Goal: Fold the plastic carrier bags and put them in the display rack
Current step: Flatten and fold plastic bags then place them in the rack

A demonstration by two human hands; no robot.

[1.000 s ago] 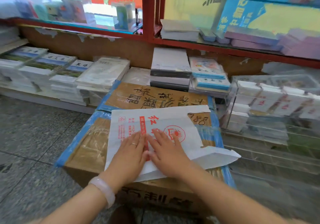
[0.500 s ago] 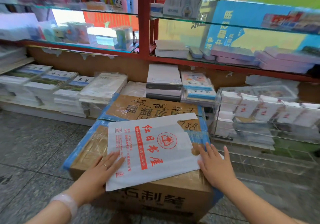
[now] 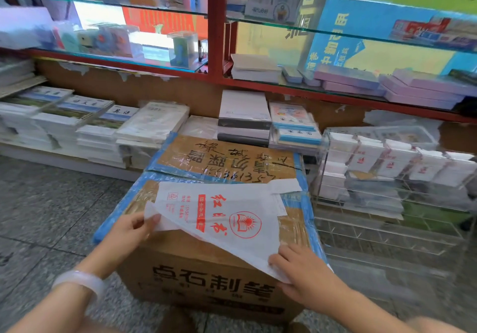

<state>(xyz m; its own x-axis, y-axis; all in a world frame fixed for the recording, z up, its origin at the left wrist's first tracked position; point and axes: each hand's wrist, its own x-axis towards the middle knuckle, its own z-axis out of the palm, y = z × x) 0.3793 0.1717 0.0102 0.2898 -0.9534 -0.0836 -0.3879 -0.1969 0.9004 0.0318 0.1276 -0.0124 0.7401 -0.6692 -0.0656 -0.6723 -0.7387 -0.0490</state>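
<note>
We see the left hand [image 3: 129, 232] pinching the near-left corner of the white carrier bag [image 3: 232, 219], thumb and fingers closed on the plastic, corner lifted and peeled up off the cardboard box [image 3: 201, 281]. The right hand [image 3: 307, 278] lies flat, fingers spread and fairly straight, pressing the near-right corner of the bag onto the box's front edge. A pale bangle [image 3: 80, 281] sits on the left wrist.

The bag lies on top of the box, mostly flat apart from the raised corner. Its long axis runs from near right to far left as we look down; the handle cut-out end points to the far right, near the box's blue-taped edge. The printed side faces up.

Print on the bag is red: a round logo with an open book and sun rays, large brush-style characters, a red vertical bar with white characters, and small lines of text plus a triangle mark; we cannot read the small print. The box front shows black characters reading 点石制笔. A flattened cardboard sheet [image 3: 227, 157] behind carries handwritten black characters and digits, upside down to us.

To the right stands a clear acrylic display rack [image 3: 387, 234], with folded white bags [image 3: 387, 162] in its far compartments.
</note>
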